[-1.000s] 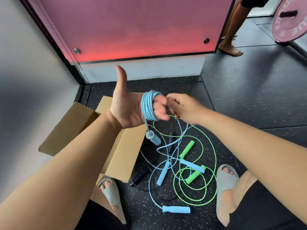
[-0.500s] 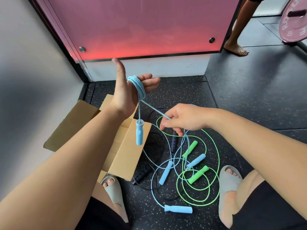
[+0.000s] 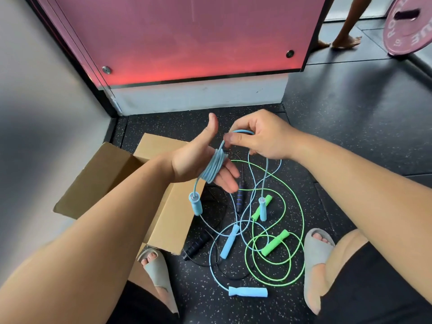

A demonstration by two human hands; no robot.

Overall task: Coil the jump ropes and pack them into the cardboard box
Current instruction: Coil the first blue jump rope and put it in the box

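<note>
Currently: coiling step, rope not yet boxed.

Left hand (image 3: 198, 160) is palm-up with the thumb raised. Its fingers (image 3: 228, 181) are straight and released. The thin pale blue plastic-coated jump rope (image 3: 214, 168) is wound in several turns round the palm, carried rather than clutched. Right hand (image 3: 259, 139) sits at 1 o'clock of the left, pinching the free strand where it arches over the coil. One pale blue cylindrical handle (image 3: 196, 204), foam by the look, dangles at 6 o'clock of the left hand.

The open brown cardboard box (image 3: 161, 213) lies at 8 o'clock of the hands. Its inside is hidden behind the left forearm.

Handling (judged):
- Cord is light, limp yet springy. The smooth coating is probably slippery, so turns could slide off straight fingers or spring open once freed.
- The handle is the only real weight, and it will swing.
- Best hold: pinch across the whole bundle of turns, never one strand, and trap the tail before slipping the coil off.

The free strand drops toward 5 o'clock into the pile on the black speckled rubber floor (image 3: 350, 160). It crosses a neon green thin jump rope (image 3: 275, 242) and a black jump rope with ribbed handles (image 3: 196, 246). Cannot tell which floor-level blue handle ends this strand. A snag on the next pull is likely, so draw the slack slowly.
</note>
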